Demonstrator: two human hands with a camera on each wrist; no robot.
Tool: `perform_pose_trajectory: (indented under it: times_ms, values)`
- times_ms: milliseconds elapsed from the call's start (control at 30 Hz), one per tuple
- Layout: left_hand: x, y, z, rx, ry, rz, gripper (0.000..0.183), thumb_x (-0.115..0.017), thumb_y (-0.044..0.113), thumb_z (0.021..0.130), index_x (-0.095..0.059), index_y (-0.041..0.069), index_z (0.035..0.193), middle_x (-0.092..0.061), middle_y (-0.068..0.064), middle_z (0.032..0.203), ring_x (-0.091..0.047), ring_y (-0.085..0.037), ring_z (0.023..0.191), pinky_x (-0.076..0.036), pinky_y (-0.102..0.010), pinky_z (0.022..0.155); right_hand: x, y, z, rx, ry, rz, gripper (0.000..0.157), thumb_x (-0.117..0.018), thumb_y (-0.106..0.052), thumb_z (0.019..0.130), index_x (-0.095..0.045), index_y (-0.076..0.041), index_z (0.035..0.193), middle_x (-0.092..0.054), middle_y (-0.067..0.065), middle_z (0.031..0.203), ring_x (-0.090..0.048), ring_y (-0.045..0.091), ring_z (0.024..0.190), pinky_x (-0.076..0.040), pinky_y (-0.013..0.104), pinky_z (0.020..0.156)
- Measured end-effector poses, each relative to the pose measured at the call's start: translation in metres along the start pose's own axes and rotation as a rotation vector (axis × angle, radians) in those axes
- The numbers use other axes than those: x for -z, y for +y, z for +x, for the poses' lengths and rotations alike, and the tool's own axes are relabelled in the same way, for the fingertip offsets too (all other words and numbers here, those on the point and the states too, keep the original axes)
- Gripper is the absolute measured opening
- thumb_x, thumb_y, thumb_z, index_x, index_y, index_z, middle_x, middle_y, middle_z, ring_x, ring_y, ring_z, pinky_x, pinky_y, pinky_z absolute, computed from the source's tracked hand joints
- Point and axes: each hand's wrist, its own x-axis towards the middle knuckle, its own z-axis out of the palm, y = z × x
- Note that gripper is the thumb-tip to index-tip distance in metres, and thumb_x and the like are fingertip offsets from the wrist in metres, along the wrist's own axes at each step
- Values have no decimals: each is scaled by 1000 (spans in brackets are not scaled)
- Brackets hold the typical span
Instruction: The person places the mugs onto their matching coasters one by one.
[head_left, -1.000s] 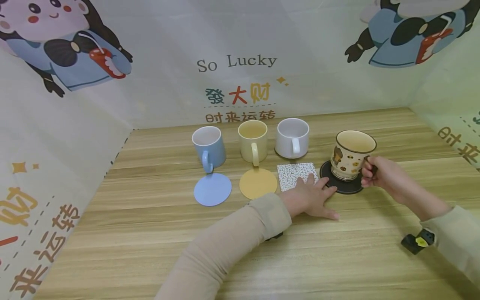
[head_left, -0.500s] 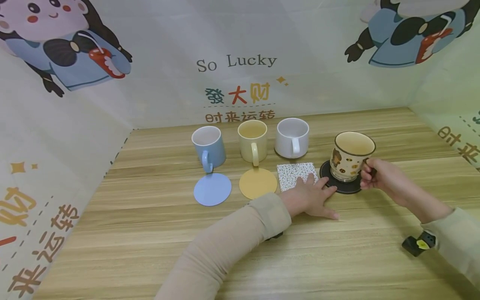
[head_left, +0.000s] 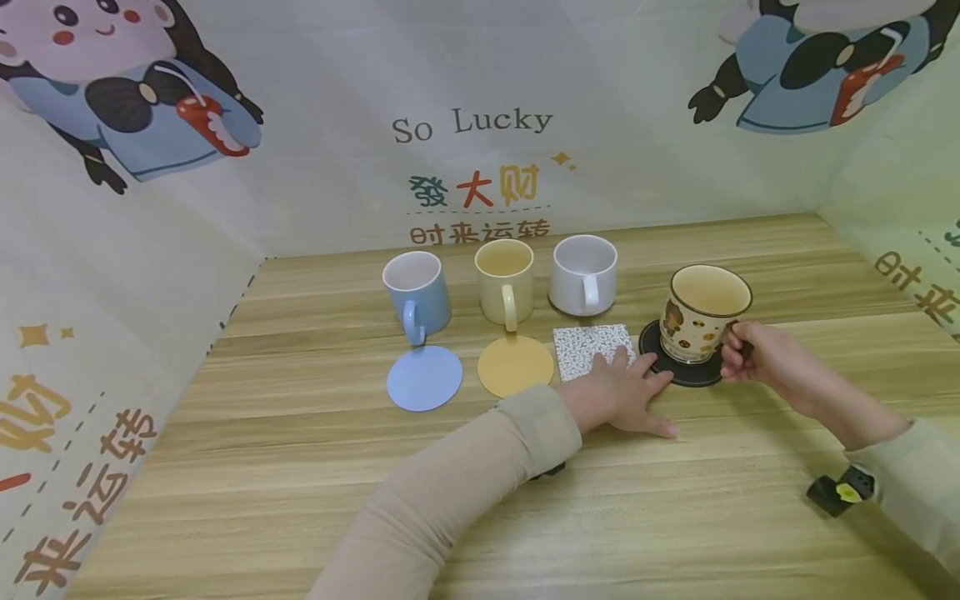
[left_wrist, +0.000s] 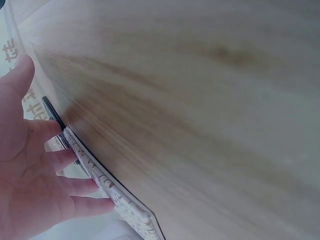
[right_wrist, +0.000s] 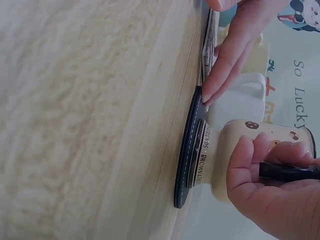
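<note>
A cream mug (head_left: 697, 329) with brown bear and small figure prints stands upright on a round black coaster (head_left: 693, 377) in the head view. My right hand (head_left: 772, 362) grips its dark handle (right_wrist: 287, 171), fingers curled round it in the right wrist view. With fingers spread, my left hand (head_left: 624, 397) lies over the near part of a square patterned coaster (head_left: 588, 346). Its fingertips reach the black coaster's left edge. In the left wrist view, the fingers (left_wrist: 90, 206) lie against the patterned coaster (left_wrist: 125, 207). My palm covers that coaster's near corner in the head view.
A blue mug (head_left: 422, 296), a yellow mug (head_left: 495, 292) and a white mug (head_left: 573, 292) stand in a row at the back. A round blue coaster (head_left: 424, 379) and a round yellow coaster (head_left: 515, 365) lie before the first two. Printed cloth walls (head_left: 330, 167) enclose the wooden table.
The cream mug and my right hand have shifted down very slightly in the head view, the mug staying over the black coaster. My left hand has kept its place.
</note>
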Motion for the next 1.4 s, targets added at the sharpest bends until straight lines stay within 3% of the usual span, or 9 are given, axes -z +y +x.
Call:
perform_pose_trajectory:
  times_ms: [233,467,700,1000,1100,1267,1400]
  values:
    - [1,-1,-2,-6,3,-16,79,-31,75,80,-9,37,146,-4,7,154,-6,-28,141,-17,-48,110,5,-2,3,-61,-55,-27,31,-12,-15,97,-35,-5,79,-44,1,74,-54,13,71,-51,30,69]
    - [1,-1,-1,-13,-6,-27,78,-28,75,81,-7,37,146,-2,7,154,-5,-28,141,-16,-47,111,13,-7,2,-133,-86,-10,33,-20,-17,99,-48,0,100,-58,-1,83,-65,14,77,-53,32,70]
    - [0,-4,-4,-21,9,-79,75,-27,74,82,-10,38,146,-3,7,154,-3,-28,141,-11,-46,112,16,-6,-3,-106,-95,77,32,-29,-19,101,-60,-16,94,-66,-6,85,-65,13,72,-54,29,67]
    - [-6,-18,-19,-33,62,-112,73,-31,70,85,-16,34,146,-5,3,155,-4,-30,140,-11,-47,112,17,-2,-7,-77,27,106,28,-41,-21,99,-63,-28,84,-60,-11,85,-61,9,65,-53,26,63]
    - [-10,-25,-25,-40,71,-114,72,-32,68,86,-17,32,146,-5,2,155,-5,-31,140,-11,-47,112,18,-3,-7,-99,52,52,23,-41,-27,98,-61,-18,92,-59,-10,84,-61,9,65,-54,26,63]
    - [-16,-36,-35,-63,93,-109,71,-34,64,88,-18,29,147,-7,-2,154,-7,-34,139,-11,-48,112,19,-8,-8,-130,86,-64,47,-37,-33,99,-41,9,119,-58,-7,80,-61,8,65,-54,26,65]
    - [-21,-44,-42,-81,115,-88,70,-35,61,89,-21,25,147,-10,-5,154,-10,-36,138,-13,-50,111,22,-14,-10,-123,122,-130,49,-37,-33,98,-38,12,118,-53,-8,83,-59,6,64,-53,26,64]
